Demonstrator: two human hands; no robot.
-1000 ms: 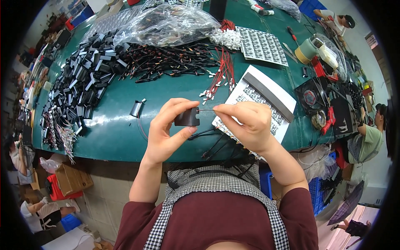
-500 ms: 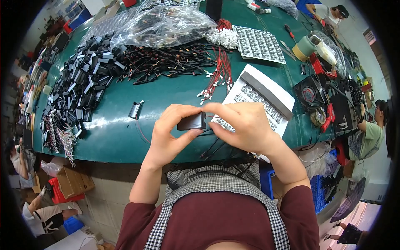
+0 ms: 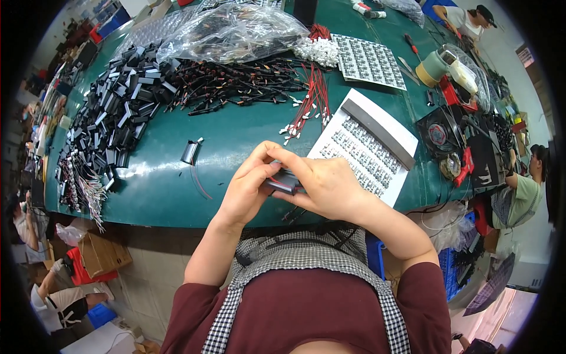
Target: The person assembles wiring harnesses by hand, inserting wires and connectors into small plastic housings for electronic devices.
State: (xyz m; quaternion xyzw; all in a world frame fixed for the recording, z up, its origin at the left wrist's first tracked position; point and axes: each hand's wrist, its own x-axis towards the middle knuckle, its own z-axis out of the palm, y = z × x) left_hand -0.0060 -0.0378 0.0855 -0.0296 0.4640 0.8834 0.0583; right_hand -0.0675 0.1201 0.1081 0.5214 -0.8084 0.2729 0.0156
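Observation:
A small black plastic case (image 3: 285, 182) is held between my two hands, just above the near part of the table. A red wire shows along its open side. My left hand (image 3: 244, 189) grips its left end, thumb on top. My right hand (image 3: 330, 186) closes round the other end, its forefinger reaching across to the left fingertips. The fingers hide much of the case. To the left, another small black case (image 3: 190, 151) lies on the table with a thin red wire and a white connector.
A heap of black cases (image 3: 132, 88) fills the left, with bundled wires (image 3: 85, 194) below it. Black cables (image 3: 236, 85) and red wires (image 3: 314, 97) lie farther back under a clear bag (image 3: 230, 38). Right of my hands is a white sheet (image 3: 407, 138) of small circuit boards.
The case has turned and tilted in my hands, and its open side with a red wire now shows. My right hand has moved left and closed round it.

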